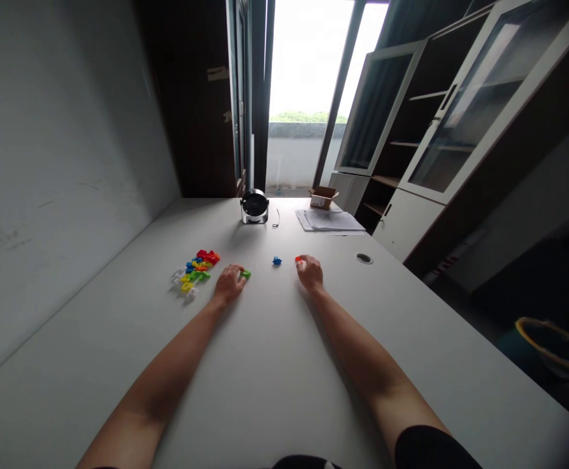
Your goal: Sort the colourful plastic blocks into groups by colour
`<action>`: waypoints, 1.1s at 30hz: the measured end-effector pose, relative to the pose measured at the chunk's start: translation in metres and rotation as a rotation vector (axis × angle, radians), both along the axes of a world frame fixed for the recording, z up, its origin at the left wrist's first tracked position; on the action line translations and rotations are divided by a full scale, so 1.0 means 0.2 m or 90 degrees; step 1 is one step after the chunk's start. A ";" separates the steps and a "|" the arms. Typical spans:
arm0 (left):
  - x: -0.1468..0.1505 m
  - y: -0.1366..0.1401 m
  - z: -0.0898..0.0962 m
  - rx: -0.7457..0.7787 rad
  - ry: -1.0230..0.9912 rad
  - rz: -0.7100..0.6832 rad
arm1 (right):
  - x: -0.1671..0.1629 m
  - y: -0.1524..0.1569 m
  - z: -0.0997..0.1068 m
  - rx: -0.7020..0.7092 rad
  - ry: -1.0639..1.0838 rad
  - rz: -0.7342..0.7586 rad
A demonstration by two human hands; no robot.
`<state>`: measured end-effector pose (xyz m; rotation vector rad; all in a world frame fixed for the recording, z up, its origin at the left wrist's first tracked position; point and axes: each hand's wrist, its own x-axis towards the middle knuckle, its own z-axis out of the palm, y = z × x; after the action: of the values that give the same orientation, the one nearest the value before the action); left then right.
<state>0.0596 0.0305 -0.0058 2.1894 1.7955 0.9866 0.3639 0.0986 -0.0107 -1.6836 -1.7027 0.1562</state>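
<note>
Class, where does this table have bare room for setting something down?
Bare: between the forearms, and between the right hand and the round hole. Crowded: the coloured pile beside the left hand; papers and box, far right.

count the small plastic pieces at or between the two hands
3: a green plastic piece at the left hand, a blue plastic piece between the hands, and an orange-red plastic piece at the right hand. The hands may hide more.

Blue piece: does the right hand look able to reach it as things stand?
Probably yes: only bare table lies between the blue piece and the orange piece at the right hand, though the orange piece may need letting go first.
</note>
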 end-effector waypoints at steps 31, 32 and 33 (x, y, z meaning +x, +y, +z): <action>0.05 -0.06 0.07 -0.007 0.108 -0.114 | -0.39 -0.25 0.02 -0.023 0.042 0.388; 0.05 -0.06 0.07 -0.006 0.111 -0.117 | -0.39 -0.24 0.02 -0.024 0.046 0.380; 0.05 -0.06 0.06 -0.005 0.112 -0.119 | -0.39 -0.24 0.02 -0.027 0.049 0.370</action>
<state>0.0700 0.0185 0.0071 2.4525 1.6183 0.7682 0.2866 0.0516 -0.0068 -1.1491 -2.0948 0.5218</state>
